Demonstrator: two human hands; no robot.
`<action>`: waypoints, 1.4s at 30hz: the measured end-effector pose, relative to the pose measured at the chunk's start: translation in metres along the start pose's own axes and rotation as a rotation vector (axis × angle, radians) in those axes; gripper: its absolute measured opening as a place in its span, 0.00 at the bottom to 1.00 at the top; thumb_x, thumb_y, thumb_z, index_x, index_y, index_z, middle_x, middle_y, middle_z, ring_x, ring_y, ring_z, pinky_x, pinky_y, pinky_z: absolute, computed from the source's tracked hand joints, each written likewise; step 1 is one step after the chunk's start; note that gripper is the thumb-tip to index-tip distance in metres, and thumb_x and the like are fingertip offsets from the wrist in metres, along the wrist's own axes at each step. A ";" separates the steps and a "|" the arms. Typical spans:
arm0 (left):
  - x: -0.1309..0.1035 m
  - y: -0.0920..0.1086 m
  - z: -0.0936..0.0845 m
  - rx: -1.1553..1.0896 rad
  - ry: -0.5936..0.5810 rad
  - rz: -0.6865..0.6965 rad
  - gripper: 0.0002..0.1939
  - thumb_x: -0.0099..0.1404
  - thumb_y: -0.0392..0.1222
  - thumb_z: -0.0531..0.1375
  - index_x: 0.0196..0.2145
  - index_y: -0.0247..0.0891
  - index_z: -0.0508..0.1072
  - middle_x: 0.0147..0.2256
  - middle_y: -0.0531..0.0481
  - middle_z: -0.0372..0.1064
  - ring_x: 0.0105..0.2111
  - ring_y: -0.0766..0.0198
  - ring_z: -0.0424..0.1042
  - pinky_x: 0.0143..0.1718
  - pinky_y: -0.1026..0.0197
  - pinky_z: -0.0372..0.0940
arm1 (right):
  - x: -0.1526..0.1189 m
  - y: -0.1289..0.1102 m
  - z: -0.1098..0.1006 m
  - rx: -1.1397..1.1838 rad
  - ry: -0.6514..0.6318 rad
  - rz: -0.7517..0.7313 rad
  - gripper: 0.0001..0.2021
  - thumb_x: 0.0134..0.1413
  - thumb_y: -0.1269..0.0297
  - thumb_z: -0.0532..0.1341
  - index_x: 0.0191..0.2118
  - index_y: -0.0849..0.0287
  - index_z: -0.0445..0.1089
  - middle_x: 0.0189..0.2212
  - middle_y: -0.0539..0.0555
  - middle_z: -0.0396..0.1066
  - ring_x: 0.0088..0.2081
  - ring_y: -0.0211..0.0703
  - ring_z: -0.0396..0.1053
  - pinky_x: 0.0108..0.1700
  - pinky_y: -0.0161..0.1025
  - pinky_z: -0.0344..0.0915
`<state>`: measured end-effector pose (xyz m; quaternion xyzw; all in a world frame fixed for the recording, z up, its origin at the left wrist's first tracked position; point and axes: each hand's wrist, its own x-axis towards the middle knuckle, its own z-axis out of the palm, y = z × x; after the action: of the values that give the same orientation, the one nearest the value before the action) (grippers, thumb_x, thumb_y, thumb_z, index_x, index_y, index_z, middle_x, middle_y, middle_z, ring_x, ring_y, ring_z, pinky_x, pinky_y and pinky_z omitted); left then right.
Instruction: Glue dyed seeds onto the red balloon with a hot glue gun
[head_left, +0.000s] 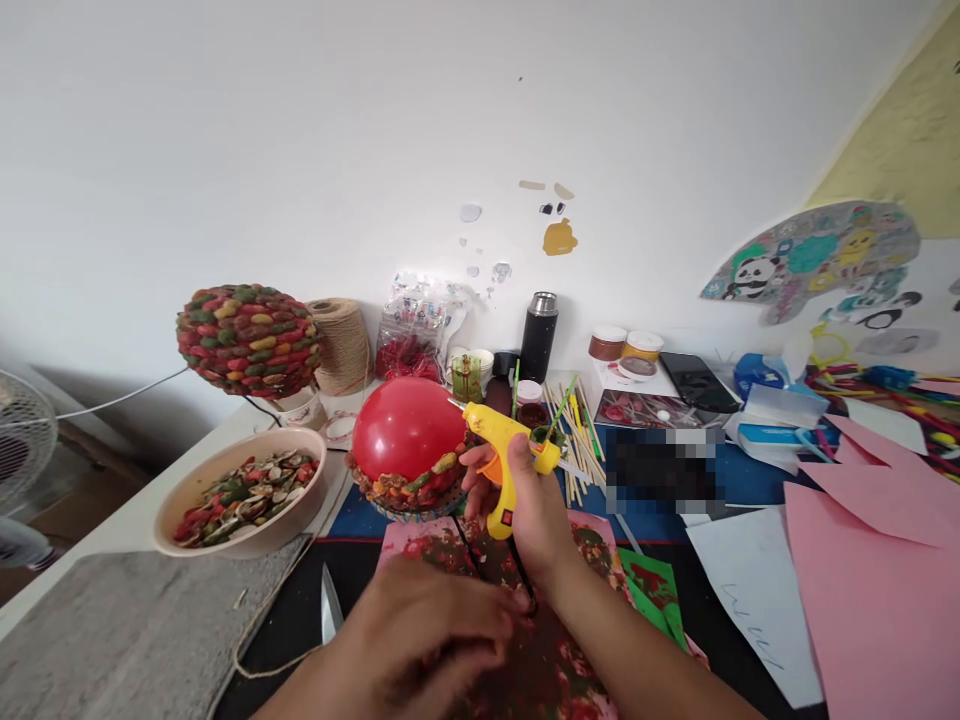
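Head view looks down on a crowded craft table, and nearest of all the left hand hovers low over the stained pink sheet, fingers curled loosely downward; whether it pinches anything I cannot tell, since the fingertips blur against the mess beneath. Just left of it a knife blade lies on the dark mat. Slightly farther out, the right hand is wrapped tight around the handle of a yellow glue gun, a finger on the orange trigger, its nozzle pointing left and meeting the upper right side of the red balloon. That balloon sits near the middle of the table with a band of coloured seeds glued round its lower part. To its left stands a beige bowl filled with the same dyed seeds, close to the table's edge. Behind the gun lies a scatter of wooden sticks, and pink paper sheets spread across the right side. Farther back, a finished seed-covered ball is raised above the table beside a spool of twine, and a black flask stands against the white wall.
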<state>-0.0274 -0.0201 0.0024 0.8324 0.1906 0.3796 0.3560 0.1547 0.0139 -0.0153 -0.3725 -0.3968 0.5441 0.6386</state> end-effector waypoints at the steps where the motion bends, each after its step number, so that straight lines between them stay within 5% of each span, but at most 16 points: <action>1: -0.001 -0.004 -0.002 -0.025 0.136 -0.034 0.16 0.67 0.31 0.70 0.47 0.52 0.86 0.42 0.47 0.88 0.39 0.52 0.87 0.41 0.56 0.80 | 0.000 -0.001 0.000 -0.006 -0.001 0.001 0.41 0.57 0.20 0.61 0.35 0.62 0.80 0.28 0.56 0.78 0.19 0.37 0.71 0.21 0.33 0.63; 5: -0.004 -0.029 -0.017 -0.121 0.829 -0.250 0.08 0.67 0.41 0.73 0.44 0.47 0.85 0.40 0.48 0.84 0.31 0.61 0.80 0.30 0.63 0.74 | -0.008 -0.001 0.004 -0.014 -0.058 0.025 0.40 0.55 0.21 0.63 0.35 0.61 0.80 0.26 0.54 0.75 0.20 0.37 0.70 0.23 0.34 0.63; 8: -0.003 -0.041 -0.028 -0.055 0.993 -0.214 0.08 0.66 0.43 0.74 0.42 0.45 0.84 0.44 0.48 0.80 0.43 0.59 0.79 0.39 0.64 0.75 | -0.015 0.003 0.006 -0.060 -0.128 0.024 0.38 0.57 0.22 0.64 0.33 0.61 0.80 0.25 0.52 0.72 0.23 0.38 0.71 0.25 0.33 0.63; 10: -0.002 -0.046 -0.031 0.022 0.981 -0.162 0.07 0.66 0.43 0.75 0.41 0.45 0.84 0.44 0.48 0.80 0.47 0.58 0.78 0.46 0.63 0.75 | -0.019 0.006 0.005 -0.112 -0.175 -0.001 0.38 0.58 0.23 0.63 0.33 0.60 0.80 0.24 0.51 0.71 0.24 0.38 0.70 0.27 0.33 0.64; 28: -0.004 -0.053 -0.025 0.033 0.926 -0.221 0.11 0.64 0.46 0.75 0.43 0.42 0.86 0.39 0.48 0.84 0.36 0.61 0.81 0.40 0.63 0.77 | -0.026 0.008 0.007 -0.395 -0.287 -0.209 0.36 0.68 0.27 0.57 0.27 0.57 0.72 0.18 0.47 0.64 0.20 0.37 0.63 0.24 0.35 0.58; 42: -0.001 -0.052 -0.026 0.049 0.888 -0.212 0.09 0.65 0.44 0.74 0.43 0.45 0.86 0.39 0.50 0.84 0.37 0.62 0.81 0.41 0.65 0.77 | -0.027 0.004 0.009 -0.430 -0.256 -0.237 0.34 0.69 0.28 0.56 0.26 0.55 0.68 0.17 0.46 0.62 0.20 0.38 0.62 0.24 0.36 0.57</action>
<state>-0.0505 0.0260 -0.0247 0.5731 0.4178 0.6564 0.2570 0.1427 -0.0118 -0.0175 -0.3786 -0.6216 0.4114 0.5486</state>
